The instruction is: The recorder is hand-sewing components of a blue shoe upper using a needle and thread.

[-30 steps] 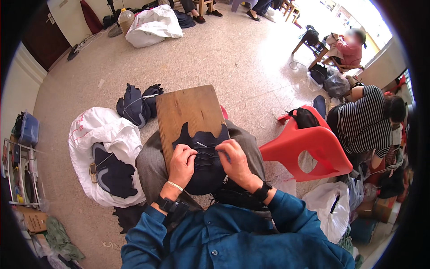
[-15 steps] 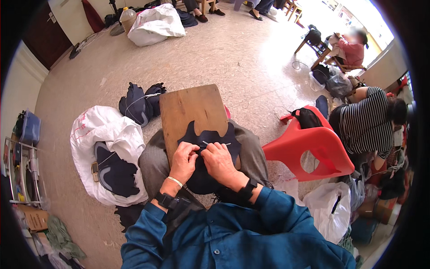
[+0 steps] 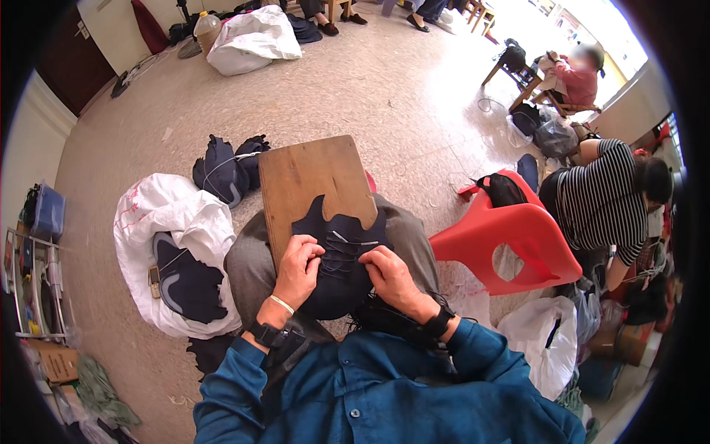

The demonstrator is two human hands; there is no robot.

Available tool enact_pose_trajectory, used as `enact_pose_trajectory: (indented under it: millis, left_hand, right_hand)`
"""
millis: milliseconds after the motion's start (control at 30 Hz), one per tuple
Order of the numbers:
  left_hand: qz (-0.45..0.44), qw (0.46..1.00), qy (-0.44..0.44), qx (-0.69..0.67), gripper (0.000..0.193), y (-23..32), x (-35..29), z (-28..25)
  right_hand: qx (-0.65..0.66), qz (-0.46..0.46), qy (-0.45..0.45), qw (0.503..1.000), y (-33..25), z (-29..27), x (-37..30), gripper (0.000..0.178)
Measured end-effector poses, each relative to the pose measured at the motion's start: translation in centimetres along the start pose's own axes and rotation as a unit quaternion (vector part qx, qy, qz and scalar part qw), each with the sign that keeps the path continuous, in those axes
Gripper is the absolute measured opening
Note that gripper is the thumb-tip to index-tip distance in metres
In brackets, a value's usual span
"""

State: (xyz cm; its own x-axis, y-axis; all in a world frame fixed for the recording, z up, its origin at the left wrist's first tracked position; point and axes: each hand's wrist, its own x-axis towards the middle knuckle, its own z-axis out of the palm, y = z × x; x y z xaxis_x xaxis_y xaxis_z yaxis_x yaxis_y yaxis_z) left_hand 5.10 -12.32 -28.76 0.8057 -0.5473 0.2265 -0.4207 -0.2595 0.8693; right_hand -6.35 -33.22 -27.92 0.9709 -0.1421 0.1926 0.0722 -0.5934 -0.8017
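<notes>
A dark navy fabric shoe upper (image 3: 336, 294) lies over my lap, its pointed far end on a wooden board (image 3: 314, 172). Thin dark lace (image 3: 339, 255) crosses its middle in several rows, and a pale lace tip (image 3: 365, 243) sticks out at the far right row. My left hand (image 3: 297, 272) is closed on the left edge of the upper, thumb against forefinger. On the other side, my right hand (image 3: 393, 280) pinches at the right end of the lace rows; the strand between its fingertips is barely visible.
At my left, a white sack (image 3: 174, 214) holds more dark uppers; a tied bundle of uppers (image 3: 222, 170) lies beyond it. A red plastic stool (image 3: 473, 240) stands at my right, near a person in a striped top (image 3: 603, 200). A white plastic bag (image 3: 543, 340) sits behind the stool.
My hands have moved apart: the right one has drawn back to the right, the left slightly left. The crossing lace rows between them now show.
</notes>
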Motion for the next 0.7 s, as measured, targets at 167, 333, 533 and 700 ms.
enact_pose_trajectory:
  millis: [167,333,533,700]
  left_hand:
    - [0.011,0.998,0.042,0.045,0.018,0.9,-0.4,0.4]
    - [0.017,0.999,0.020,0.039,0.018,0.7,0.1,0.4]
    - [0.018,0.998,0.047,0.038,0.016,1.0,-0.4,0.7]
    - [0.078,0.981,0.003,0.176,0.019,2.5,-1.2,1.8]
  right_hand:
    - [-0.038,-0.006,0.009,0.999,-0.2,0.5,0.3,0.011]
    - [-0.027,-0.002,-0.015,1.000,-1.0,1.2,0.8,0.011]
    - [-0.010,-0.010,-0.004,1.000,-1.0,1.2,0.5,0.013]
    - [0.063,0.019,-0.003,0.998,0.1,0.9,0.8,0.026]
